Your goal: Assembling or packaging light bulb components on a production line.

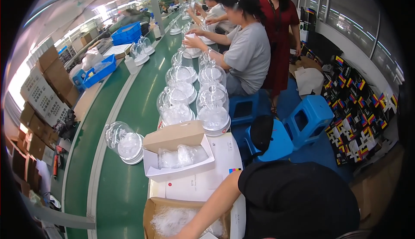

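Nearest the lower edge, just below the open white box (152, 166): a brown carton (149, 208) with its flaps up, filled with crumpled clear film bags (173, 221). Reaching down into that carton from the right, a bare forearm (212, 204) out of a black short sleeve (298, 200); hand cut off by the lower edge, so no telling whether the grip is spread, pressed together or pinching a bag, and no telling from this view whose arm it is. No other hand of the wearer to be seen.

Inside the white box, lid flap tipped back, a clear bagged part (181, 156). Under the white box and spreading to its right, flat white printed sheets (203, 183) on the desk (121, 196), which is green.

Just left of the white box, a clear glass dome on a white round base (125, 144), lying tilted. Behind the white box, two rows of upright glass domes (214, 109) running away along the desk, close together, some touching.

Further behind the white box and to its right, a seated person in a grey shirt (248, 53) handling a dome, another seated person beyond, and a standing person in a dark red dress (279, 31). Right of the white box, blue plastic stools (307, 118) on the floor, then stacks of black boxes with coloured corners (354, 109).

Far left of the white box, brown cartons (43, 92) stacked along the wall and blue bins (99, 70) on a side shelf
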A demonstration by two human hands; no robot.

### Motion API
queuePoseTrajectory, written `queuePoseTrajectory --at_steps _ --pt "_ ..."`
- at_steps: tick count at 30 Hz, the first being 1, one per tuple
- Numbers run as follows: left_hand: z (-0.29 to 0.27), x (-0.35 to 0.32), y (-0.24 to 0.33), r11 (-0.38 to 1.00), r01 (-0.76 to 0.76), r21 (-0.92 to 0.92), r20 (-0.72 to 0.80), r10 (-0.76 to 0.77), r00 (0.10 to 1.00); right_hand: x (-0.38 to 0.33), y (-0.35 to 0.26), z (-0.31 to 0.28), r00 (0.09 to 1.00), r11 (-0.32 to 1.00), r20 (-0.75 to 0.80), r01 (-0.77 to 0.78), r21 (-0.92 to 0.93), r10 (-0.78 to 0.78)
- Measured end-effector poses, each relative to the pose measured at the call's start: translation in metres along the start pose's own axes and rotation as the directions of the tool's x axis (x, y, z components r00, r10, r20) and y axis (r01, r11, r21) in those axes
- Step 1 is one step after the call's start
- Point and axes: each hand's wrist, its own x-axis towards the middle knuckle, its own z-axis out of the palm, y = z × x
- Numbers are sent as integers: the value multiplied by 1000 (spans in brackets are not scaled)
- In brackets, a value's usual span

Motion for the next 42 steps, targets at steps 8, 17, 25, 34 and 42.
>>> queuePoseTrajectory --at_steps 8,17,25,34,42 --pt "-3 8 16 991 -118 56 -83 123 989 1 -17 -5 977 986 -206 -14 165 48" --pt "-16 8 33 963 -230 142 -168 253 953 -2 -18 -10 981 961 -165 -54 272 101" --pt "-35 4 44 936 -305 176 -104 326 940 4 -21 -10 987 934 -95 -90 346 130" --pt "-36 13 72 934 -242 262 217 187 958 -4 -26 -9 989 971 151 -38 236 2" --pt "-37 24 59 950 297 -102 175 -276 945 4 -23 -21 978 963 -177 -63 263 113"
